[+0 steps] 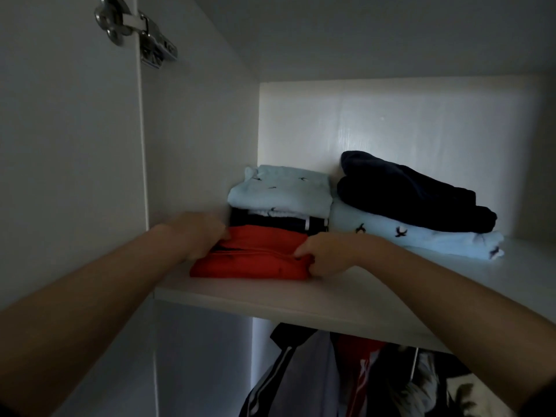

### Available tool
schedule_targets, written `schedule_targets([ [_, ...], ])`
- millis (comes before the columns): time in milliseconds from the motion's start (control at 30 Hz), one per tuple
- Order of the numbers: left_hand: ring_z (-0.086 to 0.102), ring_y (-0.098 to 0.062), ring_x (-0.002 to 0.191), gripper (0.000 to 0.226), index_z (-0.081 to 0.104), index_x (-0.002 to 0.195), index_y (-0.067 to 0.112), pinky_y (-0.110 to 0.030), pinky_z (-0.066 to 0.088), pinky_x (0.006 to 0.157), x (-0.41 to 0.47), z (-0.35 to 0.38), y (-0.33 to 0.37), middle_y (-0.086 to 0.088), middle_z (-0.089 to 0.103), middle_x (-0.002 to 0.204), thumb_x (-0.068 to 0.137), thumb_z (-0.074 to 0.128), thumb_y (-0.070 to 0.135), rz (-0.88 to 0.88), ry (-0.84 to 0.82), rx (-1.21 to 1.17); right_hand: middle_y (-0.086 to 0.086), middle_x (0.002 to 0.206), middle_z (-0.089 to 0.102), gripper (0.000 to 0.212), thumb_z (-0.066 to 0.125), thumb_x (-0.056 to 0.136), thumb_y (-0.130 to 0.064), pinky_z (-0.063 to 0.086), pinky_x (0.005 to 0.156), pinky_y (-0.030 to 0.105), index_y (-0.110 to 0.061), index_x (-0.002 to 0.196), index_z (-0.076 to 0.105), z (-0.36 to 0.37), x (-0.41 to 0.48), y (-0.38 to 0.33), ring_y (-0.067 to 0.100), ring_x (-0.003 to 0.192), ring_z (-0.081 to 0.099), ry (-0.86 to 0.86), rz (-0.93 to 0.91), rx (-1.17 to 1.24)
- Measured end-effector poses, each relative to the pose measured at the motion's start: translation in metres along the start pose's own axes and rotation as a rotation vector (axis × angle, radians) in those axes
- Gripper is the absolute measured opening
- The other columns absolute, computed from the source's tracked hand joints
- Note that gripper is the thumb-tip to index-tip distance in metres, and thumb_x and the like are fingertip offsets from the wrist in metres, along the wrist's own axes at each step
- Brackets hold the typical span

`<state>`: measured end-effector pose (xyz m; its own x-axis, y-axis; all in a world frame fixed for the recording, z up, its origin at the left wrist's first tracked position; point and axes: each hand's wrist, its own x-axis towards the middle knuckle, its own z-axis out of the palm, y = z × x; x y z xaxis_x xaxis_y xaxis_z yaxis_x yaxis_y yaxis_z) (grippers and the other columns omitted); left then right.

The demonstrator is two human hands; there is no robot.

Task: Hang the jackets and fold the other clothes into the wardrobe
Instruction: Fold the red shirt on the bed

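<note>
Left hand (198, 233) gripping left edge of folded red garment (249, 260), right hand (328, 254) pinching its right edge, garment on wardrobe shelf (301, 299), in front of folded stack (279, 194).

We count two light-blue folded garments (279, 188) (421, 237), two navy ones (270, 220) (406, 191), one red garment (252, 260), two hands (200, 233) (332, 251), one hinge (135, 28) upper left
</note>
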<state>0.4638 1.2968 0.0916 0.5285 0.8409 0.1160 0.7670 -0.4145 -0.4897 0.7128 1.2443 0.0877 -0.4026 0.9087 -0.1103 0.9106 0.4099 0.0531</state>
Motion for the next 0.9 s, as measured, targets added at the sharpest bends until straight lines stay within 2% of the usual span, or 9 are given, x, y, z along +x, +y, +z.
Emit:
schedule_targets([
  [100,0.061,-0.023,0.103,0.024,0.060,0.113,0.015,-0.030,0.047,0.080,-0.002,-0.004,0.002,-0.008,0.063,0.116,0.092,0.047,0.015,-0.071,-0.033,-0.060,0.009,0.110,0.066,0.028,0.052,0.090,-0.018,0.048,0.090,0.033,-0.007,0.113,0.066,-0.012,-0.001,0.001,0.024,0.096,0.061,-0.021,0.012,0.038],
  [167,0.063,-0.027,0.096,0.016,0.061,0.094,0.014,-0.029,0.045,0.071,-0.001,-0.012,0.006,-0.012,0.065,0.109,0.089,0.046,0.018,-0.179,0.154,-0.184,0.010,0.074,0.060,0.023,0.054,0.091,-0.017,0.044,0.071,0.034,-0.003,0.074,0.060,-0.018,0.003,0.000,0.023,0.065,0.053,0.086,0.027,0.171],
  [200,0.062,-0.030,0.098,0.020,0.063,0.097,0.014,-0.030,0.045,0.073,0.000,-0.014,0.012,-0.015,0.064,0.110,0.089,0.046,0.021,-0.226,0.273,-0.267,0.008,0.067,0.054,0.027,0.053,0.091,-0.019,0.040,0.067,0.034,-0.005,0.068,0.056,-0.019,0.007,-0.005,0.020,0.060,0.048,0.192,0.050,0.237],
  [267,0.055,-0.032,0.112,0.029,0.058,0.115,0.015,-0.035,0.045,0.090,0.004,-0.013,0.023,-0.016,0.057,0.125,0.093,0.044,0.028,-0.195,0.317,-0.465,0.011,0.090,0.064,0.026,0.046,0.096,-0.022,0.044,0.080,0.034,-0.004,0.091,0.065,-0.013,0.020,-0.015,0.025,0.083,0.059,0.349,0.059,0.316],
  [300,0.046,-0.030,0.125,0.039,0.049,0.130,0.015,-0.038,0.039,0.102,0.004,-0.010,0.029,-0.015,0.047,0.139,0.095,0.043,0.032,-0.106,0.203,-0.499,0.011,0.115,0.062,0.031,0.042,0.099,-0.025,0.041,0.093,0.033,-0.007,0.113,0.062,-0.005,0.025,-0.021,0.027,0.107,0.057,0.332,0.064,0.321],
  [367,0.013,-0.026,0.146,0.062,0.018,0.152,0.017,-0.042,0.018,0.117,0.004,0.006,0.036,-0.011,0.012,0.159,0.098,0.036,0.040,0.007,-0.107,-0.427,0.011,0.155,0.029,0.052,0.030,0.103,-0.038,0.018,0.114,0.031,-0.012,0.148,0.030,0.016,0.033,-0.026,0.025,0.142,0.028,0.135,0.084,0.241],
  [400,-0.002,-0.025,0.148,0.068,0.004,0.153,0.020,-0.042,0.008,0.119,0.003,0.014,0.035,-0.008,-0.002,0.161,0.097,0.034,0.044,0.020,-0.182,-0.380,0.010,0.160,0.012,0.059,0.023,0.103,-0.045,0.008,0.117,0.033,-0.015,0.153,0.013,0.028,0.035,-0.025,0.024,0.147,0.013,0.068,0.093,0.201],
  [500,-0.014,-0.023,0.147,0.073,-0.009,0.152,0.020,-0.040,0.000,0.120,0.003,0.029,0.031,-0.006,-0.015,0.159,0.097,0.034,0.043,0.015,-0.179,-0.297,0.012,0.161,-0.005,0.065,0.015,0.101,-0.052,0.001,0.118,0.037,-0.018,0.153,-0.002,0.041,0.035,-0.017,0.026,0.148,0.001,0.053,0.125,0.194],
  [900,-0.002,-0.024,0.148,0.064,-0.003,0.153,0.015,-0.039,0.005,0.120,0.043,0.046,0.033,-0.010,-0.005,0.160,0.102,0.031,0.034,-0.098,-0.082,-0.421,0.019,0.160,0.001,0.065,0.013,0.102,-0.049,0.005,0.120,0.040,-0.011,0.153,0.002,0.037,0.070,-0.001,0.031,0.148,0.005,0.086,0.258,0.183],
])
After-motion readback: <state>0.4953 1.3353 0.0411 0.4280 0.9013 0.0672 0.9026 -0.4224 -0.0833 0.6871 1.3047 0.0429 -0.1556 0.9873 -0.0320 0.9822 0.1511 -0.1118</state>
